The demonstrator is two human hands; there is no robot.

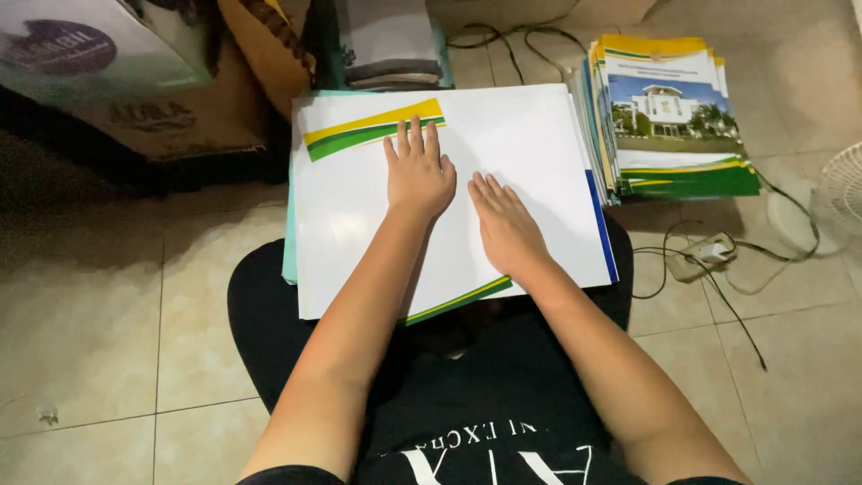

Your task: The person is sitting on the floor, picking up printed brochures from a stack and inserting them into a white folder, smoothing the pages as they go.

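Note:
A large white sheet (530, 153) with yellow and green stripes at two corners lies on top of a stack of similar sheets resting on my lap. My left hand (418, 172) lies flat on it, palm down, fingers together, just below the upper striped corner. My right hand (505, 220) presses flat on the sheet beside it, fingers pointing up and left. Neither hand grips anything.
A pile of printed covers (673, 117) with a building photo and green-yellow bands stands at the right of the sheets. Cardboard boxes (171, 117) sit at the upper left. A cable and plug adapter (709, 253) lie on the tiled floor at right, near a white fan (844, 193).

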